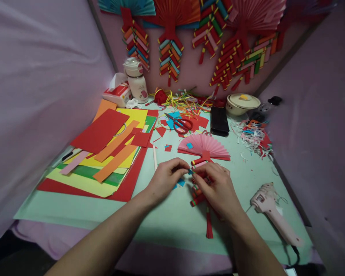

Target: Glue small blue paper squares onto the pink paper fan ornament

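Between the fingertips of my left hand point(168, 178) and my right hand point(217, 184) is a small piece of blue paper point(191, 172). Both hands pinch it from opposite sides. Under and beside my right hand lies a string of rolled paper firecrackers point(197, 200), partly hidden, ending in a red tassel point(209, 226). It hangs from a pleated pink paper fan point(205, 145), which lies flat just beyond my hands. A blue scrap point(189, 145) rests on the fan, and more blue paper bits point(181, 183) lie beside my left fingers.
A pink glue gun point(273, 214) lies at the right. Red-handled scissors point(182, 124) sit among paper scraps. Coloured paper sheets point(103, 132) are stacked at the left. Behind stand a white bottle point(138, 86), a black case point(219, 122) and a lidded bowl point(241, 104). Finished fans point(172, 15) hang above.
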Available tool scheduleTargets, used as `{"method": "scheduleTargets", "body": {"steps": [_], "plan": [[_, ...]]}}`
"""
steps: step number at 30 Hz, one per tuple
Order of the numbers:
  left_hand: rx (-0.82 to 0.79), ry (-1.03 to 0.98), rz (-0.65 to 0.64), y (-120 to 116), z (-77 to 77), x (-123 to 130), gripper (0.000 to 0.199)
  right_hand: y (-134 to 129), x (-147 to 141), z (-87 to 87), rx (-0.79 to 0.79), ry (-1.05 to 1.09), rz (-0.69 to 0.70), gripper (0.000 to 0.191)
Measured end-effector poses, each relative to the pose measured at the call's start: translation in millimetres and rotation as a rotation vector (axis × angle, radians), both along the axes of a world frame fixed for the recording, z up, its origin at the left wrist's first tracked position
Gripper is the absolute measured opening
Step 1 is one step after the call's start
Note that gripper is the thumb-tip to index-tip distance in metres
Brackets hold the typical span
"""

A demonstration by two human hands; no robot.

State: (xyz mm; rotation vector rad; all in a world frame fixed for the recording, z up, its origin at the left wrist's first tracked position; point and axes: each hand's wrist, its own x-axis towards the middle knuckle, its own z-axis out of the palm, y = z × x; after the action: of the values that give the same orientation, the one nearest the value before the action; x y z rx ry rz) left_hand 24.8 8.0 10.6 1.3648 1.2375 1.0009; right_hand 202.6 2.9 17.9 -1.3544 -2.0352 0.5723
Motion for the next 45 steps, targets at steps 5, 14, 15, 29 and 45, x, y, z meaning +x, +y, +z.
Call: {"method": "scheduleTargets", "body": {"steps": [5, 14, 15, 29, 45], "plan": [[-0.048, -0.169, 0.126, -4.3, -1.0, 7.2, 0.012, 2.2, -2.6, -1.6, -0.037, 0.144, -0.076, 0.014], [-0.109, -0.245, 0.227, -13.2, -0.2, 37.6, 0.014, -0.5, -3.4, -3.4, 0.224, -0.022, -0.172, 0.012], [-0.13, -0.286, 0.24, -12.3, -2.1, 38.5, 0.017, -1.2, -3.6, -3.5, 0.245, -0.043, -0.159, 0.01], [-0.3, -0.598, 0.277, -8.8, 7.3, 32.4, 0.029, -41.0, 63.2, 28.2, 0.217, -0.175, -0.2, 0.014], [-0.601, -0.956, 0.126, 11.7, 17.6, 8.5, 0.013, -62.2, 178.2, -38.9, -0.186, -0.216, -0.503, 0.046]]}}
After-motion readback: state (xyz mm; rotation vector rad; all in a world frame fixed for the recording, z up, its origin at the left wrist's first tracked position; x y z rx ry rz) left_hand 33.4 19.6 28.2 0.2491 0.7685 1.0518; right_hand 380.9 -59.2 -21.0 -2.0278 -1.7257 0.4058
